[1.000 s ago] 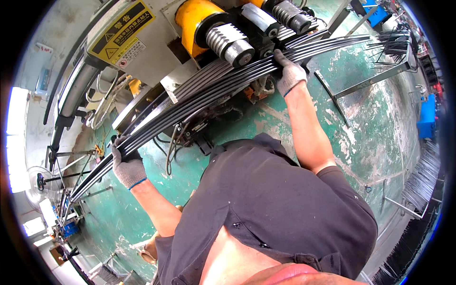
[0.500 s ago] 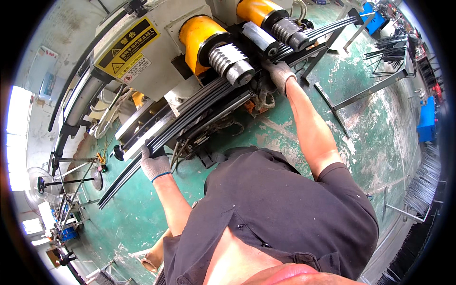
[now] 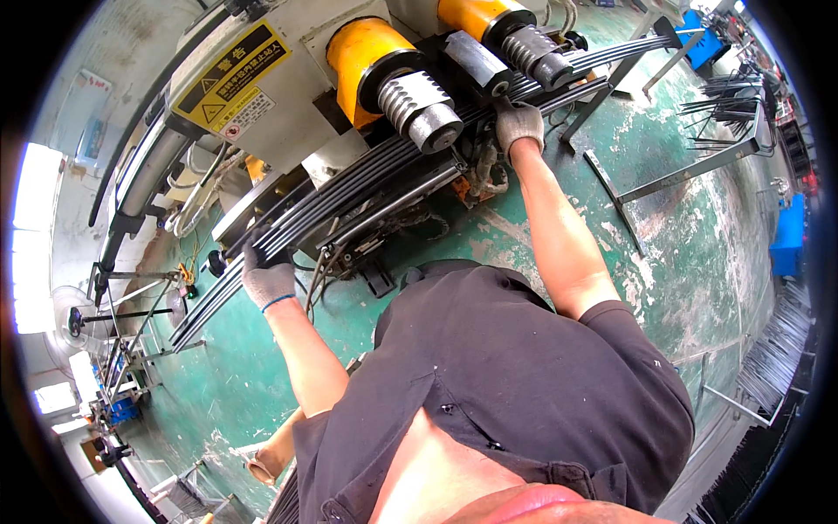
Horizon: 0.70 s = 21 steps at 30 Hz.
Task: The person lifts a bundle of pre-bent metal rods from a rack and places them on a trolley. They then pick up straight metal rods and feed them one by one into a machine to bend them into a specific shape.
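A bundle of long dark metal rods point(image 3: 349, 183) runs slantwise across a machine, from lower left to upper right. My left hand point(image 3: 269, 281), in a grey knit glove with a blue cuff edge, is closed round the rods near their left end. Farther right, my gloved right hand point(image 3: 521, 125) grips the bundle beside a black block point(image 3: 474, 63); its fingertips are partly hidden there. Between my hands, the rods pass beneath a ribbed metal roller point(image 3: 415, 105) on a yellow housing point(image 3: 358, 57).
A second ribbed roller point(image 3: 534, 57) sits farther right. Hoses point(image 3: 323, 279) hang under the machine near my left hand. A metal stand point(image 3: 690, 166) holding bent rods is at the right, above the worn green floor point(image 3: 646, 288). At far left stands a fan point(image 3: 78, 323).
The rods' left end and my left hand have moved up and slightly left. The bundle looks more spread out. My right hand has turned a little and stays by the black block.
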Available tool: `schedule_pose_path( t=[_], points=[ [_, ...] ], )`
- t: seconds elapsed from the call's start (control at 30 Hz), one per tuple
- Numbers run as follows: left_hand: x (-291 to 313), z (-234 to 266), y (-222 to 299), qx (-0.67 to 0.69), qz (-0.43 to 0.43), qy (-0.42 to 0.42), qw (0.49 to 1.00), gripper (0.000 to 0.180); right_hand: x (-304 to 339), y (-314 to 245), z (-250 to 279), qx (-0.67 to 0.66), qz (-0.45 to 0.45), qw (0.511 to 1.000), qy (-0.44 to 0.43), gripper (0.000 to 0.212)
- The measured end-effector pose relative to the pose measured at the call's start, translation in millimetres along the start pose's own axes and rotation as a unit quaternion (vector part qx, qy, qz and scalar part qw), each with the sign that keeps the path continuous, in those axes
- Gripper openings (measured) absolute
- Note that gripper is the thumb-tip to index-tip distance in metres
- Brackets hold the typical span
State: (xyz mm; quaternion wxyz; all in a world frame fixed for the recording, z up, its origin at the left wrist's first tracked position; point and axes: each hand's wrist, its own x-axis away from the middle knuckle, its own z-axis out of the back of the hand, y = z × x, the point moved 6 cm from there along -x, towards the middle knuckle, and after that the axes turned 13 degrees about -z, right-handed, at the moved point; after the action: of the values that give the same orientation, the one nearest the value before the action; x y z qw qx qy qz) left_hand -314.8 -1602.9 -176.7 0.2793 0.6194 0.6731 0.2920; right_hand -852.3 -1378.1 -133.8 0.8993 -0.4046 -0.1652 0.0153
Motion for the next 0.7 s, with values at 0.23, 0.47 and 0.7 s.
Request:
schedule_pose_path(
  t=[0.23,0.47,0.7],
  points=[
    [-15,26,2,0.073,0.007,0.095,0.993,0.038,11,-12,4,0.02,0.022,0.999,0.011,0.061],
    [15,-14,-18,-0.078,-0.014,-0.017,0.997,0.033,3,6,-10,-0.026,0.045,0.999,0.003,0.054],
    [-3,10,7,0.144,0.039,0.116,0.982,0.033,11,53,-11,-0.072,0.007,0.993,-0.094,0.065]
  ],
)
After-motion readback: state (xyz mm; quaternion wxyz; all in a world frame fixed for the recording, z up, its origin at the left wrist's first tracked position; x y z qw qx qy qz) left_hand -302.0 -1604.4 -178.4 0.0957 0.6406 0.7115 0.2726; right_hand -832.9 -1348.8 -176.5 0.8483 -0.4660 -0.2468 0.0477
